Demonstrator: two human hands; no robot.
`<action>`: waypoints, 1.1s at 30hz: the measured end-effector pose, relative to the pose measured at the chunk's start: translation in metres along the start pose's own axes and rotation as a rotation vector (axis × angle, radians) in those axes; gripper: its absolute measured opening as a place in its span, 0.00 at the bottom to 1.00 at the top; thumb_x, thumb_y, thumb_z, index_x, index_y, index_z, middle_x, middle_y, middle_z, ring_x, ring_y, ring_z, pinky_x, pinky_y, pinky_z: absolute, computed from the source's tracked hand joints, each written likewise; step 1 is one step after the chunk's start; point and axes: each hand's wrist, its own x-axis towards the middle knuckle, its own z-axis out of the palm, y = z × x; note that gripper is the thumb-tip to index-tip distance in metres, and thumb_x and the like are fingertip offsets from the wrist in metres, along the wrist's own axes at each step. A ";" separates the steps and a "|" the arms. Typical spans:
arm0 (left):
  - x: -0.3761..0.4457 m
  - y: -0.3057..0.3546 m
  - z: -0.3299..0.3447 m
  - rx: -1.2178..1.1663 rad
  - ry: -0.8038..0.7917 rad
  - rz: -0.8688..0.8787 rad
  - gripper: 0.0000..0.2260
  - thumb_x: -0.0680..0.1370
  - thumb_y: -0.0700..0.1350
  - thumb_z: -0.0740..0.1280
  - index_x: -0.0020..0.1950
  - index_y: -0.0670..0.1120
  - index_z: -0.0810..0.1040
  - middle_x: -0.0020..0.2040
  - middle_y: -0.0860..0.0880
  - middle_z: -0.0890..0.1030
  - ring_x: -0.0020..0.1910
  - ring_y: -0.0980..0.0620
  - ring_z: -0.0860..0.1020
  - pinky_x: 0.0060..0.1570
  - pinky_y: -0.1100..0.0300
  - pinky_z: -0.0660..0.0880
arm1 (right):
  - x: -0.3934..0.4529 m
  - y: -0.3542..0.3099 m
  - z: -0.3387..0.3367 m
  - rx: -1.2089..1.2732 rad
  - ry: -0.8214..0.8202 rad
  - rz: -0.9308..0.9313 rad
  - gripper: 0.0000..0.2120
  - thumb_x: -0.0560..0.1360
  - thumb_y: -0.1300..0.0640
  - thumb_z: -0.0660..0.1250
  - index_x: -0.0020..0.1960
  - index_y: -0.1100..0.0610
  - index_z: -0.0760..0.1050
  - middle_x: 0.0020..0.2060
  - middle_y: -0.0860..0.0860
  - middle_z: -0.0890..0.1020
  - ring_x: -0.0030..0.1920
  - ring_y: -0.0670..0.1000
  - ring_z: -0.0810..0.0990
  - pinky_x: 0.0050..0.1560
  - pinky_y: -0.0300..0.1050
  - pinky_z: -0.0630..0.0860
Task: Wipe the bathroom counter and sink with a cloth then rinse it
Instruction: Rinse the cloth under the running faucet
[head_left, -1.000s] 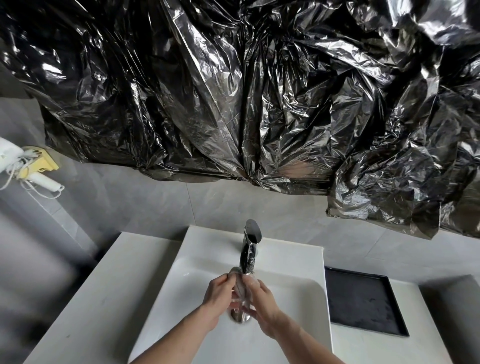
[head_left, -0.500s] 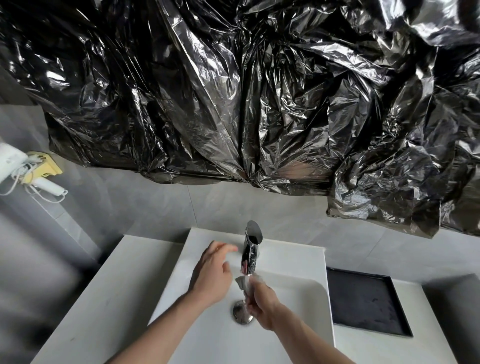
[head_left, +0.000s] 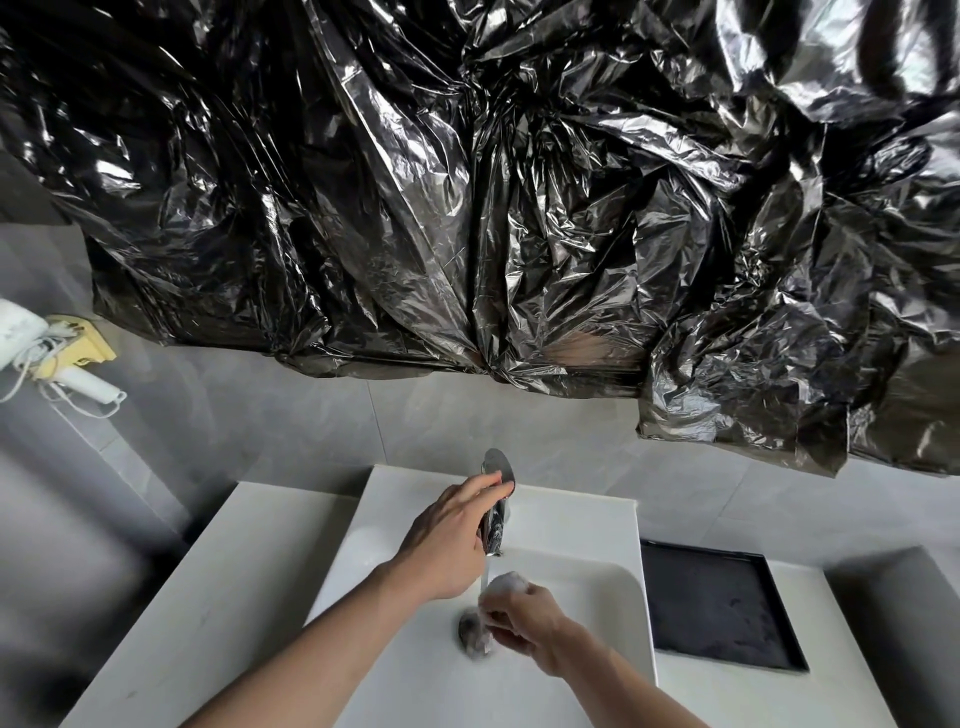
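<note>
A white sink (head_left: 576, 525) is set in a pale counter (head_left: 197, 582). A chrome faucet (head_left: 496, 514) rises at the sink's back. My left hand (head_left: 447, 540) rests on top of the faucet, fingers over its handle. A thin stream of water falls from the spout. Below it my right hand (head_left: 524, 618) grips a small crumpled white cloth (head_left: 506, 584) over the round metal drain (head_left: 470, 631). Part of the cloth is hidden in my fist.
A black rectangular tray (head_left: 722, 608) lies on the counter right of the sink. Crumpled black plastic sheeting (head_left: 493, 197) covers the wall above. A white hair dryer in a yellow holder (head_left: 67, 358) hangs on the left wall.
My left hand left the cloth, moved up and reached the faucet's top. My right hand kept the cloth and stays under the spout, where water now runs.
</note>
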 end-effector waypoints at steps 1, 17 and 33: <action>-0.002 0.001 0.002 0.013 -0.010 0.007 0.37 0.72 0.33 0.57 0.79 0.59 0.64 0.79 0.64 0.59 0.76 0.56 0.62 0.71 0.58 0.67 | -0.004 -0.001 -0.001 0.013 -0.002 -0.001 0.05 0.63 0.62 0.70 0.36 0.53 0.76 0.34 0.55 0.76 0.33 0.51 0.73 0.36 0.38 0.74; -0.106 0.025 0.023 0.003 -0.102 0.188 0.32 0.75 0.39 0.56 0.77 0.61 0.60 0.75 0.67 0.54 0.74 0.64 0.59 0.70 0.68 0.63 | -0.090 -0.005 -0.061 -0.251 -0.202 -0.043 0.12 0.67 0.64 0.77 0.41 0.52 0.76 0.34 0.52 0.74 0.28 0.47 0.67 0.29 0.39 0.58; -0.066 0.055 -0.010 0.505 -0.175 0.148 0.10 0.71 0.45 0.69 0.49 0.53 0.70 0.48 0.50 0.83 0.48 0.43 0.82 0.44 0.53 0.73 | -0.147 -0.077 0.007 -1.250 0.023 -0.248 0.04 0.72 0.53 0.71 0.40 0.50 0.78 0.37 0.47 0.79 0.41 0.51 0.77 0.36 0.41 0.71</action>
